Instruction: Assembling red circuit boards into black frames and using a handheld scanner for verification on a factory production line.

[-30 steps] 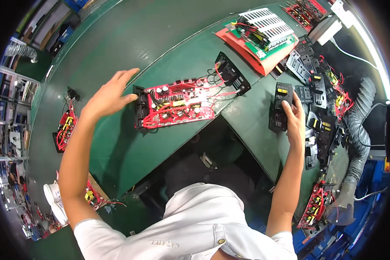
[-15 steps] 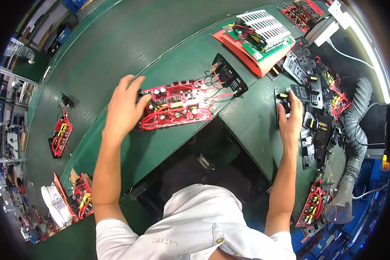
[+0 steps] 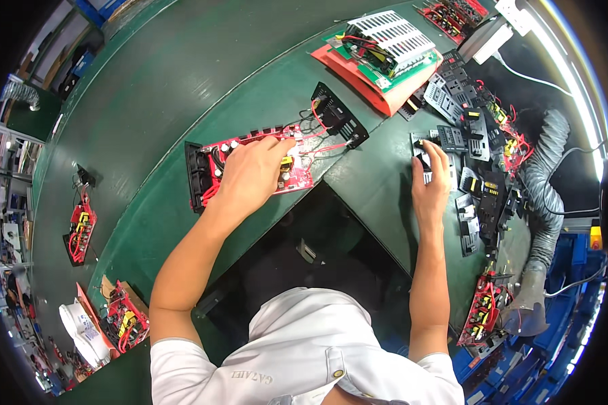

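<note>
A red circuit board (image 3: 297, 177) with capacitors and red wires lies on the green table, joined by wires to a black end panel (image 3: 339, 116) at its right. A black end piece (image 3: 197, 177) stands at its left end. Over the middle of the board is my left hand (image 3: 251, 174), fingers stretched out across the parts and hiding some of them. On the right, my right hand (image 3: 432, 179) has thumb and fingers round a small black and grey panel (image 3: 419, 145), partly hidden by the hand, at the edge of a pile of similar panels (image 3: 476, 135).
A silver slotted case (image 3: 393, 40) on a green board rests on an orange pad (image 3: 358, 77) at the back. Far right stands a grey flexible hose (image 3: 548, 175). More red boards lie at lower right (image 3: 481, 310), lower left (image 3: 125, 320) and left (image 3: 81, 233).
My left hand has moved right, from the board's left end to over its middle, uncovering the black end piece. My right hand stays at the same panel. The whole view has shifted slightly.
</note>
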Demonstrator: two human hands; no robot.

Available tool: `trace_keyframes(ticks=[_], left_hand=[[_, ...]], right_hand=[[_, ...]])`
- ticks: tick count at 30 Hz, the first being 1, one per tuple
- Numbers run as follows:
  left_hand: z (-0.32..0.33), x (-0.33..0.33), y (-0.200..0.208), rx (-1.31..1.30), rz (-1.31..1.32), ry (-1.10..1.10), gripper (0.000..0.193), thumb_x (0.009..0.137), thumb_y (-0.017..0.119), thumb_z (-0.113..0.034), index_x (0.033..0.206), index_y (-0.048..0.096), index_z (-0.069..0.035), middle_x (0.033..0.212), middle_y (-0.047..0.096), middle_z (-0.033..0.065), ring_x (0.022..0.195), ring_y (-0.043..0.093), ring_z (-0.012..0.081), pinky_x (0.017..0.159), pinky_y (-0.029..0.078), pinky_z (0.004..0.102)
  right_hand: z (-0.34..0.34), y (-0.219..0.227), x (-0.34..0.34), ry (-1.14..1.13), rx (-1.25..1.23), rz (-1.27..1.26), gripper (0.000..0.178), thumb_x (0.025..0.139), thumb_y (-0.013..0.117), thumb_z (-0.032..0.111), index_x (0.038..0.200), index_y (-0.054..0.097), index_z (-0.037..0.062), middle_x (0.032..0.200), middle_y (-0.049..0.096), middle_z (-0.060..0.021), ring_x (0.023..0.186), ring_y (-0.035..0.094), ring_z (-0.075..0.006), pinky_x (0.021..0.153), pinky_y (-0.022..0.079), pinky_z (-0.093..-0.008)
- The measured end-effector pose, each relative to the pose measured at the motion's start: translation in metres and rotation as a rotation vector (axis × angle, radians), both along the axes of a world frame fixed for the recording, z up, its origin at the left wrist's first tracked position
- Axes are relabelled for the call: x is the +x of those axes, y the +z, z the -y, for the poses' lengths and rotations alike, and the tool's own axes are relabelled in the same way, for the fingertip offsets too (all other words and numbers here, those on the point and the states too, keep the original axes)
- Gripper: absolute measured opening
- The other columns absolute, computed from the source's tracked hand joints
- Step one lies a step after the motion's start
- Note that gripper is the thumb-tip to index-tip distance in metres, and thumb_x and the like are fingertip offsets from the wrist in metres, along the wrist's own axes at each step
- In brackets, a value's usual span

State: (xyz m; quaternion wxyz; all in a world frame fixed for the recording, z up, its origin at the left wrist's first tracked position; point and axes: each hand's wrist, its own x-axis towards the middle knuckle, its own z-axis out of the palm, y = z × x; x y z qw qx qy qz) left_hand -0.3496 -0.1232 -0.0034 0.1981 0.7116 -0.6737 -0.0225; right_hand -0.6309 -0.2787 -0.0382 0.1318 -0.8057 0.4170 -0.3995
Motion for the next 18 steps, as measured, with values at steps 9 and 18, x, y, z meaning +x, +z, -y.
trace_keyframes(ticks=[9, 18], left_hand=[[-0.008, 0.018, 0.013, 0.034, -0.285, 0.066, 0.026, 0.084, 0.060, -0.006, 0.109, 0.066, -0.004, 0.089, 0.064, 0.0144, 0.082, 0.063, 0.0322, 0.074, 0.050, 0.0420], [-0.026, 0.052, 0.034, -0.016, -0.539, 0.214, 0.026, 0.084, 0.060, -0.002, 0.109, 0.065, 0.000, 0.090, 0.065, 0.0144, 0.079, 0.064, 0.0246, 0.074, 0.050, 0.0346]], right_hand=[[-0.012, -0.005, 0.027, 0.281, 0.138, 0.092, 0.039, 0.086, 0.064, -0.004, 0.125, 0.059, 0.0018, 0.121, 0.060, -0.0133, 0.106, 0.062, -0.0227, 0.085, 0.053, -0.0317], [0.018, -0.009, 0.091, 0.227, 0.566, 0.177, 0.044, 0.091, 0.067, 0.020, 0.128, 0.056, -0.0017, 0.107, 0.067, -0.0129, 0.101, 0.062, -0.0179, 0.089, 0.049, -0.0313]])
